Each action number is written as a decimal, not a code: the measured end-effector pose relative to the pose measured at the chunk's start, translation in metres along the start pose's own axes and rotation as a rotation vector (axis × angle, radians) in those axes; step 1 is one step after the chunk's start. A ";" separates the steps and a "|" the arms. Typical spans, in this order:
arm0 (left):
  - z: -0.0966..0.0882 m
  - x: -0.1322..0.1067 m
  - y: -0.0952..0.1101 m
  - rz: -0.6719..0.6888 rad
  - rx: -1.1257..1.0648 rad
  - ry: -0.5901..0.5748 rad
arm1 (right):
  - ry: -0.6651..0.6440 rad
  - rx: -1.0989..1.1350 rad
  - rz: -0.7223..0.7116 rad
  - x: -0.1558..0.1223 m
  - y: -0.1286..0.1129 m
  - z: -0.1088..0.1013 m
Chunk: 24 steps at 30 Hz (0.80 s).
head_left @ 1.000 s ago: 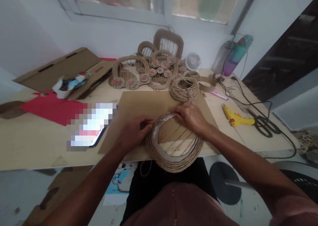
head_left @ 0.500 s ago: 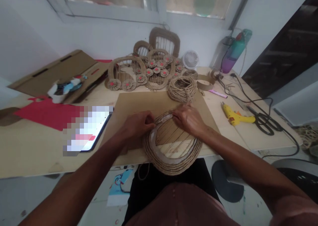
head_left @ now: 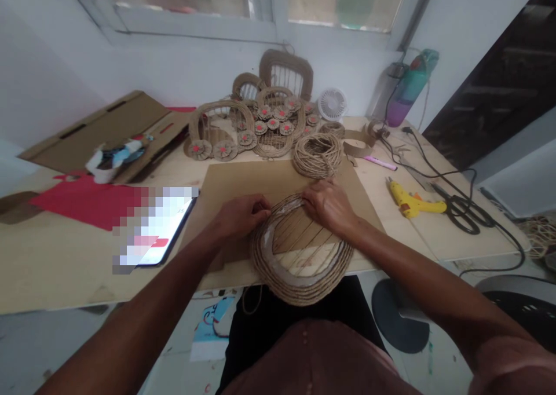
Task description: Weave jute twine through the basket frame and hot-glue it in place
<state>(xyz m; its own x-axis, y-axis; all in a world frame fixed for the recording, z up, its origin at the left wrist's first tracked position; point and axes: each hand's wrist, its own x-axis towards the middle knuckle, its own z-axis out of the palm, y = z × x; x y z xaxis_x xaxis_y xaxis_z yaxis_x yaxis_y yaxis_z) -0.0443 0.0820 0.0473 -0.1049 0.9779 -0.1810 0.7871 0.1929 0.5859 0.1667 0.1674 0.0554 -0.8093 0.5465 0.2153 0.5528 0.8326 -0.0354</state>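
A rope-wrapped oval frame (head_left: 299,291) lies at the table's front edge, partly overhanging it, with thin strands strung across its opening and a pale strip along its inner face. My left hand (head_left: 248,214) pinches the frame's upper left rim between thumb and fingers. At the upper right of the rim, my right hand (head_left: 325,203) is closed on the same frame, its fingertips partly hidden. Just beyond my right hand sits a coil of jute rope (head_left: 318,153). Beneath the frame lies a brown cardboard sheet (head_left: 243,178).
A yellow glue gun (head_left: 414,205) and black scissors (head_left: 467,214) lie to the right, with a pink marker (head_left: 380,163) further back. Finished twine pieces with flowers (head_left: 273,123) stand by the wall near a small fan (head_left: 332,103). Left are a phone (head_left: 163,233) and red sheet (head_left: 93,204).
Both hands keep their hold on the oval frame with almost no movement. The view has shifted very slightly.
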 end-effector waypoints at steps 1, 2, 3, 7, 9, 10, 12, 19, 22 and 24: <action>0.000 -0.001 0.000 -0.002 -0.005 -0.004 | -0.003 -0.002 0.010 0.002 0.000 0.000; -0.001 -0.001 0.000 -0.006 -0.006 -0.006 | -0.005 -0.004 0.021 0.003 -0.001 0.000; -0.001 -0.002 0.000 -0.007 -0.003 -0.011 | -0.007 -0.005 0.029 0.005 -0.002 0.000; 0.000 -0.001 -0.001 -0.012 0.016 -0.019 | 0.004 -0.010 0.054 0.013 -0.004 0.001; 0.001 -0.001 -0.002 -0.022 0.029 -0.022 | 0.012 -0.013 0.062 0.016 -0.005 0.002; 0.001 -0.001 -0.002 -0.027 0.038 -0.021 | 0.013 -0.013 0.067 0.017 -0.006 0.002; 0.002 -0.001 -0.003 -0.036 0.059 -0.020 | 0.008 -0.009 0.075 0.020 -0.006 0.003; 0.002 -0.003 -0.001 -0.009 0.042 -0.011 | -0.024 0.012 0.121 0.026 -0.010 0.002; 0.003 -0.003 -0.001 -0.028 0.056 -0.011 | -0.019 0.015 0.120 0.029 -0.013 0.000; 0.004 -0.003 0.000 -0.049 0.087 -0.004 | -0.009 0.016 0.116 0.030 -0.014 -0.001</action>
<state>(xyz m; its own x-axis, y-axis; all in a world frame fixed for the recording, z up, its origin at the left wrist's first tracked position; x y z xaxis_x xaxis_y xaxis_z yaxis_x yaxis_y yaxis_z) -0.0414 0.0791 0.0448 -0.1428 0.9670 -0.2109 0.8311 0.2329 0.5051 0.1344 0.1718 0.0631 -0.7416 0.6404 0.1997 0.6401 0.7646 -0.0750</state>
